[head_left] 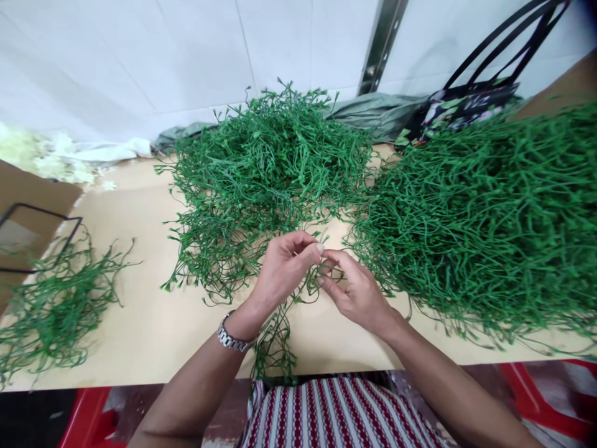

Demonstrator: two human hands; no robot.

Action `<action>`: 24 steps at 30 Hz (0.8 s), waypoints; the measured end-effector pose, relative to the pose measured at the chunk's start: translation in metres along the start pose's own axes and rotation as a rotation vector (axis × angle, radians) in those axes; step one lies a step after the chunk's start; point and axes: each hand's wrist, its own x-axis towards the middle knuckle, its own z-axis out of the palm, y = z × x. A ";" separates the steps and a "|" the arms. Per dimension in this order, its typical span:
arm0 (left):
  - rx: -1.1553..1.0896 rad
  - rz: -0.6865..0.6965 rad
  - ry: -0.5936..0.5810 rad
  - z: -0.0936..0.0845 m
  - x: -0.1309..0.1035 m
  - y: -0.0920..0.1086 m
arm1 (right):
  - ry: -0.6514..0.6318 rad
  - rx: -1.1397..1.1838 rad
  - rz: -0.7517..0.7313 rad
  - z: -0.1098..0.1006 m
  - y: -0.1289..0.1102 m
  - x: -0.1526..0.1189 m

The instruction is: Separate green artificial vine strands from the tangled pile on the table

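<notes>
Both hands meet over the table, at the near edge of a loose heap of green plastic stems point(280, 155). My left hand point(286, 264), with a metal watch on its wrist, pinches a thin green stem point(324, 235) between thumb and forefinger. Right beside it, my right hand point(357, 289) has its thumb and fingers curled around the lower part of a stem, the fingertips nearly touching the left thumb. A small bunch of stems point(275, 342) hangs below the left wrist, over the table's front edge. Where each held stem ends is hard to make out.
A large pile of green stems point(489, 224) covers the right of the table point(140, 323). At the left lie a smaller bunch point(60, 311), a cardboard box point(32, 199) with a black wire frame, and pale flowers point(56, 152). A black-handled bag point(466, 109) stands against the wall.
</notes>
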 end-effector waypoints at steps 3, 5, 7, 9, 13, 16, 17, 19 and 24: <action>-0.004 0.033 0.025 -0.003 -0.010 -0.004 | 0.038 0.028 0.051 -0.001 0.003 -0.003; 0.011 0.014 0.045 -0.005 -0.019 -0.009 | 0.054 0.056 0.064 -0.002 0.003 -0.005; 0.090 -0.025 0.012 -0.005 -0.027 -0.014 | 0.072 0.077 0.068 -0.002 0.001 -0.005; 0.169 -0.039 -0.038 -0.004 -0.032 -0.018 | 0.096 0.083 0.056 -0.001 0.000 -0.005; 0.159 -0.040 0.005 -0.003 -0.033 -0.023 | 0.112 0.039 -0.039 0.000 -0.001 -0.003; 0.040 -0.121 -0.066 -0.005 -0.030 -0.021 | 0.029 0.095 -0.072 -0.002 0.002 -0.002; -0.015 -0.161 -0.106 -0.006 -0.029 -0.021 | -0.019 0.130 -0.069 -0.003 0.003 -0.002; -0.141 -0.241 -0.164 -0.006 -0.027 -0.020 | -0.123 0.189 -0.060 -0.004 0.004 -0.002; -0.262 -0.329 -0.141 -0.005 -0.024 -0.020 | -0.127 0.101 -0.113 -0.003 0.008 -0.003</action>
